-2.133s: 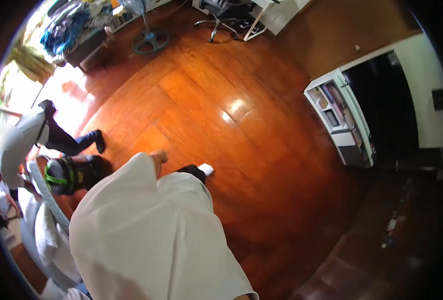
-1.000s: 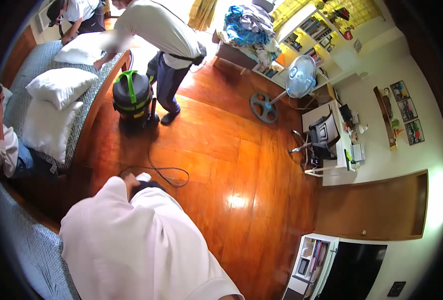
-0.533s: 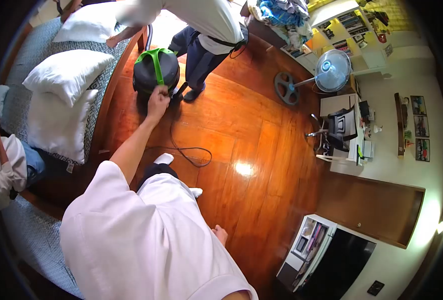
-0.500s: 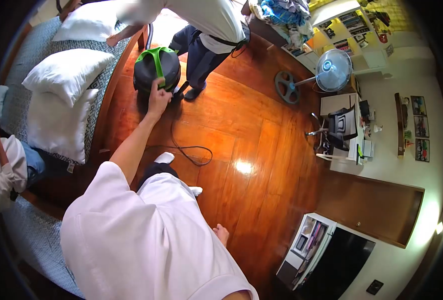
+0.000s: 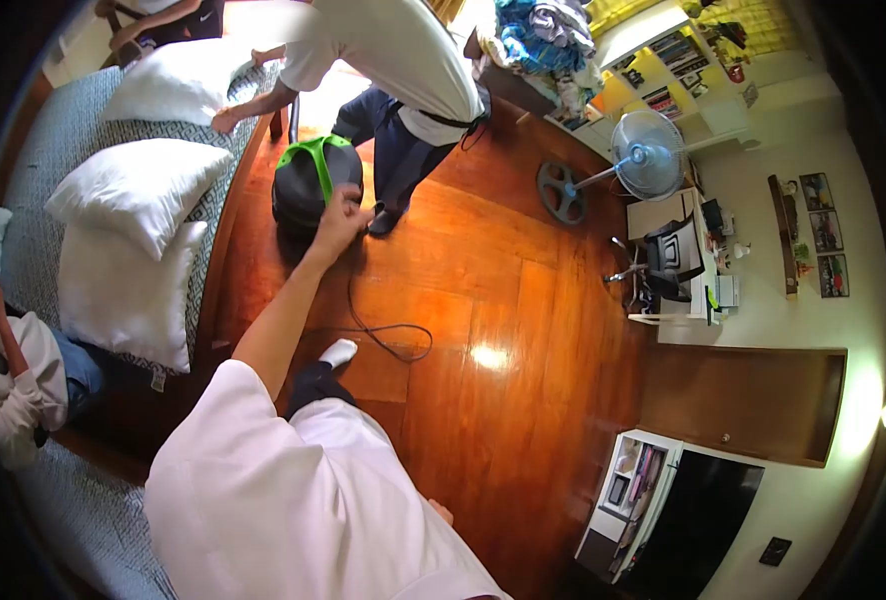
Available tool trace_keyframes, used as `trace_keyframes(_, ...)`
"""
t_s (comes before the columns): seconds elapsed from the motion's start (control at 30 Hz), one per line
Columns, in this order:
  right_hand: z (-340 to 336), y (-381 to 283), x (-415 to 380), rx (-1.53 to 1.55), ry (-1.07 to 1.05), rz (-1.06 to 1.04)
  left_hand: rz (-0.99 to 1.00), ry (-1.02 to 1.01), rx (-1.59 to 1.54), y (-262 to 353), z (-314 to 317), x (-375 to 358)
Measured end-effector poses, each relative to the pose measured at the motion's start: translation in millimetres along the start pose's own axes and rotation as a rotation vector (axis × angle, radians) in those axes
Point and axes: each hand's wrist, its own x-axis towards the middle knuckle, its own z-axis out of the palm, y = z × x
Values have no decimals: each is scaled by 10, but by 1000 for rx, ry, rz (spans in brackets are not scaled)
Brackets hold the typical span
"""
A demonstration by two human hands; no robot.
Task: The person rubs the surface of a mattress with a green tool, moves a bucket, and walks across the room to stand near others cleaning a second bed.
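My left hand (image 5: pixel 338 225) reaches forward, its fingers curled together, in front of the lower right side of a black canister vacuum cleaner (image 5: pixel 298 195) with a green handle (image 5: pixel 325 165). Whatever the fingers hold, if anything, is hidden. A dark piece shows just beyond the fingertips; I cannot make out what it is. From below this hand a black power cord (image 5: pixel 361 325) runs down into a loop on the wooden floor. My right hand (image 5: pixel 441 512) shows only as a sliver past my white shirt, its fingers hidden.
Behind the vacuum a person in white (image 5: pixel 393 50) bends over a couch with white pillows (image 5: pixel 143 190). Another person (image 5: pixel 28 370) sits at left; a third (image 5: pixel 168 20) is at top left. A standing fan (image 5: pixel 648 155), office chair (image 5: pixel 671 260) and television cabinet (image 5: pixel 628 510) stand at right.
My left hand has shifted from near the green handle to the vacuum's lower right side. The view has moved, and only one of my socked feet shows now. A third person has come into view.
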Motion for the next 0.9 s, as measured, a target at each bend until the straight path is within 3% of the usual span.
trace_keyframes(0.03, -20, 120, -13, -9, -1, -12, 89, -92, 247, -440, -83, -25)
trace_keyframes(0.1, -65, 378, 1, -27, 4, -30, -87, -291, 579, -666, -156, -443)
trace_keyframes(0.17, -95, 519, -47, -2, 32, -13, -78, -285, 942, -822, -127, -1037)
trace_keyframes(0.23, -149, 935, 212, 196, 56, 44, -249, -321, 826, -749, -129, -1623)
trace_keyframes(0.3, -203, 1317, 284, 250, 45, 17, -457, -233, 398, -469, -53, -2200)
trace_keyframes(0.33, -212, 1545, 325, 298, 69, -4, -418, -224, 285, -505, -11, -2376)
trace_keyframes(0.37, -202, 1775, 328, 346, 92, -22, -64, -126, 446, -587, 43, -2492)
trace_keyframes(0.43, -199, 2240, 222, 386, 63, -28, 77, -66, 200, -11, 115, -2641)
trace_keyframes(0.5, -120, 2762, 137, 275, 34, -42, -101, -80, -260, 896, 222, -2789)
trace_keyframes(0.57, -47, 3411, 27, 375, -67, -38, 66, -127, -68, 1417, 60, -2651)
trace_keyframes(0.63, 36, 3907, -134, 399, -84, 25, 141, -212, -422, 2041, -59, -2759)
trace_keyframes(0.83, 24, 4480, -243, 430, -119, 122, 300, -375, -615, 2824, -290, -3031)
trace_keyframes(0.9, -53, 4536, -205, 436, -114, 134, 83, 118, -781, 3046, -213, -3145)
